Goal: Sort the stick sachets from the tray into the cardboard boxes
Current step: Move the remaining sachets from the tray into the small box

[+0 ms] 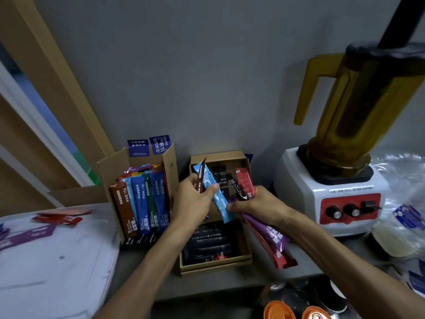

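the right hand [259, 206] clutches a fanned bundle [271, 238] of purple and red sachets, fingers curled round it; the left hand [195, 199] pinches a light blue sachet [217, 196] over the flat box [216, 264], its lower end by the right thumb. the bundle looks loose: a tug could spill sticks into the wrong box. the tray [69, 272] at left holds a few stray sachets [30, 236]. the flat box holds dark sticks [207, 247] lying down; the tall box [171, 166] beyond holds coloured sticks [140, 203] upright
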A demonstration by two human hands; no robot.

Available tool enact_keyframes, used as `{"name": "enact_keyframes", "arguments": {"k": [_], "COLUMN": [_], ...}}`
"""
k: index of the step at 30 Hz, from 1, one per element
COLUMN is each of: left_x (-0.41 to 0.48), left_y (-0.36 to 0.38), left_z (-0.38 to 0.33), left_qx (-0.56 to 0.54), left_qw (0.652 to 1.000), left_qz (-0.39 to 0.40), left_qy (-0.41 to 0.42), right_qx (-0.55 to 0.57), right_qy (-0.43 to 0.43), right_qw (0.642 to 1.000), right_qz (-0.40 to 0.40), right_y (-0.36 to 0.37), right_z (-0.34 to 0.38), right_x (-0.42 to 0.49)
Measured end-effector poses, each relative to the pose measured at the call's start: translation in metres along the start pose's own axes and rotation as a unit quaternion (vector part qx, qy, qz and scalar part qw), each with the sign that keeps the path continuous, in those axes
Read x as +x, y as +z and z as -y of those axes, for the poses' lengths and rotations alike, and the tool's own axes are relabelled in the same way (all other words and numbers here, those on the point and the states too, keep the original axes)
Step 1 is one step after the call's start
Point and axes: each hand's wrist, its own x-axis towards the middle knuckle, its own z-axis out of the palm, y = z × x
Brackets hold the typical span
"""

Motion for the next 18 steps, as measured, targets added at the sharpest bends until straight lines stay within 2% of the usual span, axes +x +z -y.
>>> {"name": "enact_keyframes", "arguments": {"k": [2,5,9,13,16,18], "left_x": [0.007,0.024,0.034,0.027,0.023,0.023], "left_y": [0.008,0.02,0.035,0.039,0.041,0.041], "left_z": [0.006,0.016,0.027,0.031,0.033,0.032], "left_qx": [0.006,0.112,0.237,0.313,0.367,0.419], "left_qw": [1.0,0.992,0.968,0.937,0.912,0.892], "left_qz": [-0.02,-0.024,-0.022,-0.066,-0.033,-0.003], "left_qy": [0.008,0.052,0.08,0.142,0.177,0.168], "right_qx": [-0.009,0.042,0.07,0.079,0.064,0.063], "right_qy": [-0.005,-0.015,-0.029,-0.019,-0.003,0.006], "right_qw": [0.999,0.994,0.991,0.991,0.989,0.988], "right_qz": [-0.041,-0.103,-0.108,-0.11,-0.135,-0.142], "right_y": [-0.001,-0.01,-0.019,-0.024,-0.029,-0.031], "right_z": [-0.006,-0.01,-0.007,-0.006,-0.006,-0.006], "right_x": [0.002,-0.002,-0.016,-0.025,-0.026,-0.026]}}
